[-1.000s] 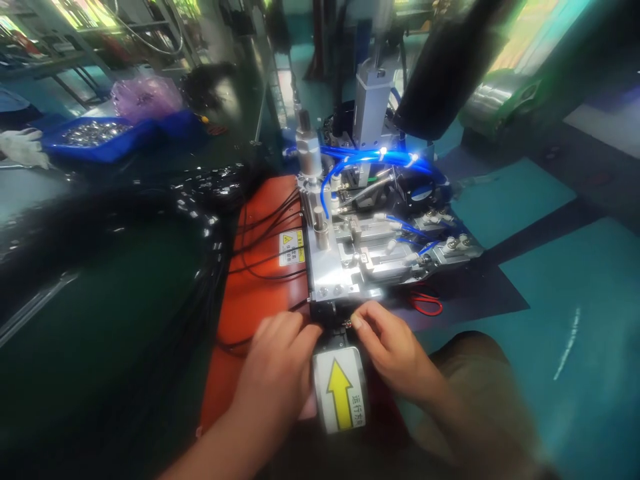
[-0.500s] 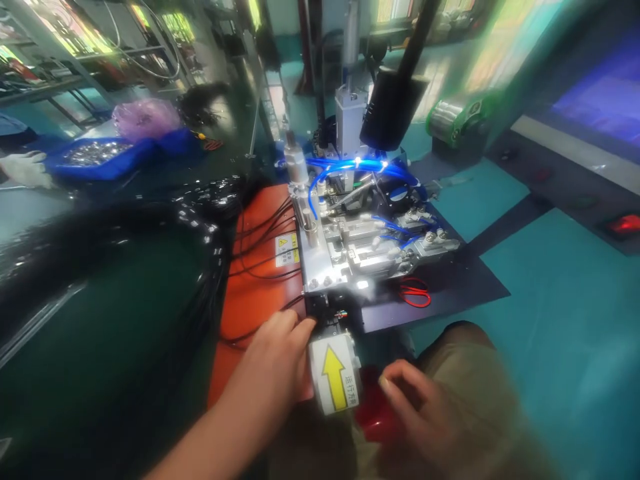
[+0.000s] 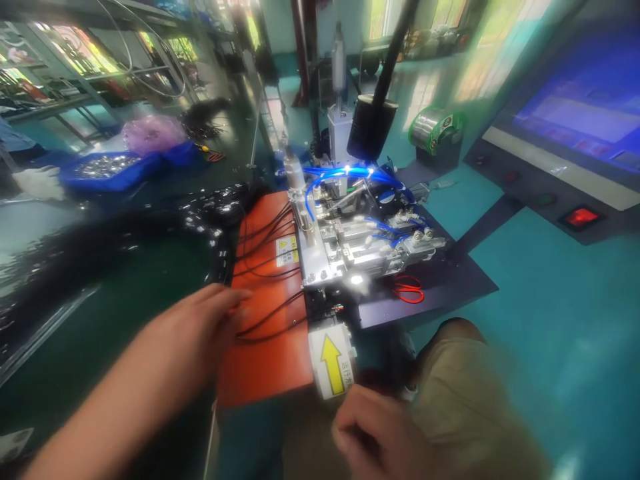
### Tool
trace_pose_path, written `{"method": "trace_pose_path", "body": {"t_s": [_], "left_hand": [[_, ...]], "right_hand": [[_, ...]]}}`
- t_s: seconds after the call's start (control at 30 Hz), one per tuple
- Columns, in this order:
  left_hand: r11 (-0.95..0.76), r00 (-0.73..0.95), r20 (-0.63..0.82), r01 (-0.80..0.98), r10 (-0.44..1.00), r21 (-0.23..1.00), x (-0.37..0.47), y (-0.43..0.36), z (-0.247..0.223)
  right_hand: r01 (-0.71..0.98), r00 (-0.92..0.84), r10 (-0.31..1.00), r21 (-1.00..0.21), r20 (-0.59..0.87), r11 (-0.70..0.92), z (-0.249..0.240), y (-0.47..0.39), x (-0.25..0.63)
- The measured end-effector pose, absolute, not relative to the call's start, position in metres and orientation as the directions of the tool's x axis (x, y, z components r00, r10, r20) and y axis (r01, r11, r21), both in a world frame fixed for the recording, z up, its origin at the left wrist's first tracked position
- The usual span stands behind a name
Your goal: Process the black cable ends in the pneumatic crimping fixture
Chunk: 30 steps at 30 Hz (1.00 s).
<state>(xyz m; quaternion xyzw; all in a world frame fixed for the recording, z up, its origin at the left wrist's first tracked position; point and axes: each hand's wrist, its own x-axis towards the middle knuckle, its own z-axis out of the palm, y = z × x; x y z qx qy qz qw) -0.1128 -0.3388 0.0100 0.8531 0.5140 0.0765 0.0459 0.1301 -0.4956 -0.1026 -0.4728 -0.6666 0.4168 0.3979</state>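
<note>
My left hand [image 3: 213, 323] is over the left edge of the orange plate [image 3: 273, 360], blurred, its fingers bent toward the black cables [image 3: 273, 317]; whether anything is between them cannot be made out. My right hand [image 3: 375, 427] is curled, thumb against the fingers, just below the white cover with a yellow arrow [image 3: 331, 363]. What it holds, if anything, is hidden. Beyond both hands stands the metal machine [image 3: 365, 247] with blue air tubes [image 3: 350, 172].
Red-handled scissors [image 3: 410, 290] lie on the dark base plate. Black cable bundles [image 3: 200, 213] fill the left side. A blue tray [image 3: 107, 170] of small metal parts and a person's gloved hand [image 3: 40, 182] are at the back left. A solder spool [image 3: 435, 130] and a screen [image 3: 590, 100] stand right.
My left hand has moved left, away from the white cover. My right hand has moved left and down and closed more. The red thing beside it is out of sight. The view has shifted slightly.
</note>
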Motion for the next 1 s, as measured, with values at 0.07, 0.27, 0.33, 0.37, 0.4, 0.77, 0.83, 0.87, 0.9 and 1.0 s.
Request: {"method": "trace_pose_path", "body": {"t_s": [0.07,0.27,0.33,0.37,0.4,0.77,0.83,0.87,0.9,1.0], "left_hand": [[-0.348,0.353,-0.021,0.93,0.935,0.116,-0.126,-0.335,0.024],[-0.144,0.143,-0.199,0.989,0.969,0.01,-0.133,-0.337,0.054],[-0.179,0.177,-0.173,0.984,0.969,0.007,-0.131,-0.341,0.057],[-0.204,0.202,-0.156,0.979,0.967,0.005,-0.131,-0.343,0.059],[-0.231,0.229,-0.14,0.973,0.963,0.003,-0.131,-0.345,0.06],[-0.374,0.374,-0.002,0.927,0.928,-0.035,-0.141,-0.369,0.082],[-0.351,0.349,-0.05,0.935,0.936,-0.044,-0.145,-0.368,0.085],[-0.34,0.335,-0.089,0.939,0.938,-0.053,-0.148,-0.365,0.085],[-0.33,0.32,-0.135,0.942,0.938,-0.064,-0.152,-0.361,0.084],[-0.314,0.281,-0.281,0.946,0.918,-0.079,-0.161,-0.344,0.073]], "right_hand": [[0.295,-0.247,0.956,-0.928,0.156,0.228,-0.105,-0.498,0.127],[0.323,-0.288,0.943,-0.911,0.165,0.258,-0.104,-0.508,0.132],[0.359,-0.303,0.944,-0.902,0.13,0.239,-0.103,-0.513,0.137],[0.373,-0.312,0.943,-0.897,0.12,0.237,-0.103,-0.515,0.139],[0.384,-0.319,0.941,-0.891,0.117,0.241,-0.104,-0.518,0.141],[0.488,-0.383,0.923,-0.837,0.048,0.246,-0.098,-0.542,0.146],[0.505,-0.404,0.913,-0.818,0.058,0.275,-0.097,-0.54,0.145],[0.506,-0.419,0.906,-0.81,0.068,0.295,-0.097,-0.538,0.144],[0.506,-0.431,0.899,-0.803,0.081,0.315,-0.097,-0.537,0.142],[0.491,-0.452,0.879,-0.78,0.151,0.387,-0.097,-0.532,0.139]]}}
